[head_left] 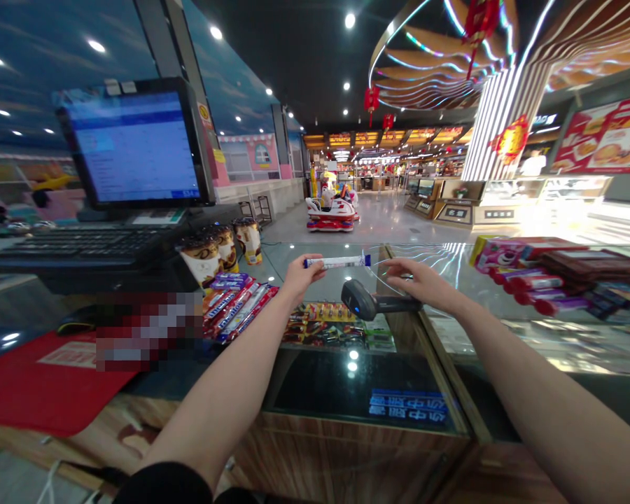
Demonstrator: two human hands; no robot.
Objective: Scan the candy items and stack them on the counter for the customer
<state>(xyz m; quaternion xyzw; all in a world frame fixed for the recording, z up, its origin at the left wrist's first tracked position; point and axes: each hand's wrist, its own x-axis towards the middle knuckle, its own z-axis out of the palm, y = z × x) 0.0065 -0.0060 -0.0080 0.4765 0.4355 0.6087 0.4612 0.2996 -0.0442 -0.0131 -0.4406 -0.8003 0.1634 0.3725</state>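
My left hand (300, 278) pinches one end of a slim candy roll (344, 262), white in the middle with dark blue ends and a barcode facing me. Held level, the roll is above the glass counter. Just beyond its far end is my right hand (417, 281), with fingers loosely bent and apart and nothing in them. Under that hand a black barcode scanner (361, 301) rests on the counter, its handle pointing right. Left of my left hand lie several red and purple candy packs (236, 308).
A monitor (134, 150) and keyboard (78, 248) stand at the left, near several brown and gold cups (218, 248). A red mat (31, 381) covers the front left. Boxes and candy tubes (535, 283) lie on the right. Snacks (336, 325) show beneath the glass.
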